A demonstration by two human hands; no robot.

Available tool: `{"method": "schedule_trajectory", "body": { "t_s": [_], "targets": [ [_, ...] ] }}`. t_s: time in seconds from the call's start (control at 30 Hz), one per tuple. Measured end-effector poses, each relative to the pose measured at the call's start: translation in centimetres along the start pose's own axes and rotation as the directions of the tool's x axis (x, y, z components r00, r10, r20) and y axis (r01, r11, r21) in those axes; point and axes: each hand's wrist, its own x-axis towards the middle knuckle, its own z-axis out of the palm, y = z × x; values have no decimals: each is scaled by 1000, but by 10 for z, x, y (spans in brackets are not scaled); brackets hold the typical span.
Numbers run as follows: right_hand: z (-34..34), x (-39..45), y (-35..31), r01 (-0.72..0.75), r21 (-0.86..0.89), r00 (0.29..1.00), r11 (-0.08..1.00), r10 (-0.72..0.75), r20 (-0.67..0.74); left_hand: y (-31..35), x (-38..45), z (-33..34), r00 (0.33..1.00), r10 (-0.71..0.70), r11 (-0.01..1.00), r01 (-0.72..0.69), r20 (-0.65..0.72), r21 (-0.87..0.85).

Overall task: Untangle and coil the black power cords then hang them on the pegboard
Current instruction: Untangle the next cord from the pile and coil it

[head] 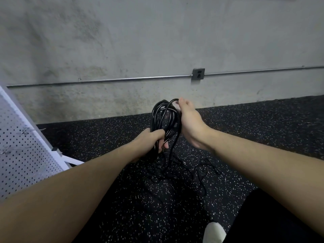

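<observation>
A coil of black power cord [164, 116] stands upright in front of me, above the floor. My left hand [154, 139] grips the bottom of the coil in a fist. My right hand [190, 120] holds the coil's top right side, its fingers curled over a strand at the top. A loose strand hangs from the coil down to a tangle of black cords [185, 171] lying on the floor below. The white pegboard [22, 155] leans at the left, with metal hooks [28, 131] on it.
The floor is black rubber with white speckles [245, 130]. A grey concrete wall [140, 41] rises behind, with a metal conduit and an outlet box [198, 74]. My leg in black and a white shoe [214, 232] show at the bottom right.
</observation>
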Motion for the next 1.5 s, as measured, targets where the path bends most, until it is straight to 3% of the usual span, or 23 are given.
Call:
{"method": "schedule_trajectory", "body": {
  "t_s": [0.13, 0.23, 0.5, 0.67, 0.77, 0.83, 0.93, 1.1, 1.37, 1.5],
  "targets": [
    [1, -8, 1, -161, 50, 985, 986, 157, 70, 3, -3, 7, 998, 48, 995, -45, 29, -85],
    [-6, -7, -7, -166, 78, 978, 983, 154, 138, 5, -2, 7, 999, 26, 991, -21, 38, -131],
    [-3, -1, -14, -213, 208, 977, 955, 207, 52, 5, 5, 5, 999, 19, 988, -12, 42, -152],
    [-7, -2, -19, -178, 184, 978, 967, 195, -76, 7, 3, 5, 988, 50, 945, 1, 147, -328],
    [-9, -4, -17, -162, 152, 982, 975, 175, -76, 9, 0, 8, 973, 36, 943, 42, 227, -331],
    [-10, -4, -16, -166, 124, 985, 978, 170, -26, 10, -1, 8, 964, 37, 937, 59, 265, -345],
    [-12, -7, -15, -196, 83, 970, 977, 181, 161, 8, -5, 2, 958, 8, 905, 114, 285, -410],
    [-20, -11, -18, -267, 185, 895, 946, 172, 411, 6, -14, -11, 950, -48, 914, 166, 308, -371],
    [-17, 3, -17, -130, 302, 973, 944, 62, 224, 26, -15, 2, 914, 44, 842, 183, 403, -507],
    [-19, 12, -12, 2, 215, 988, 977, -34, 149, 34, -12, 11, 914, 35, 855, 182, 404, -486]
  ]
}}
